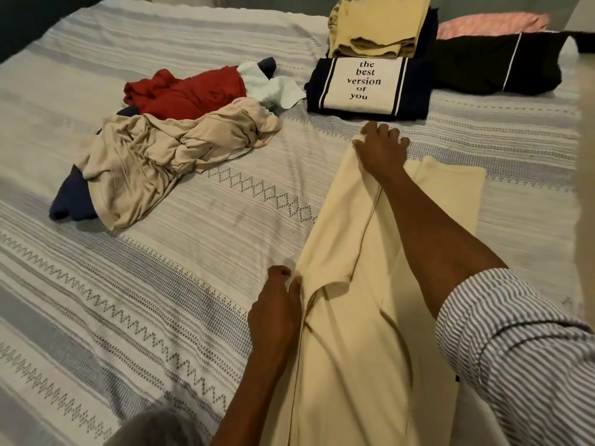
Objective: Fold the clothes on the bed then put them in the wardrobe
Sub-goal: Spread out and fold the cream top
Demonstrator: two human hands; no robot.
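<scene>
Cream garment [351, 317] half folded on bed [128, 300]; left hand [277, 313] pinching edge, right hand [380, 149] gripping far corner. Next: fold over, smooth flat.

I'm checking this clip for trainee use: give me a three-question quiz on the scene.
1. True or false: the red garment is folded.
2. Which garment do both hands touch? A) cream garment B) beige garment
3. Fill in: the yellow folded garment lies behind the navy folded top printed "the best ___ of you".

Key: 1 false; 2 A, left hand at its edge, right hand at its far end; 3 version.
</scene>
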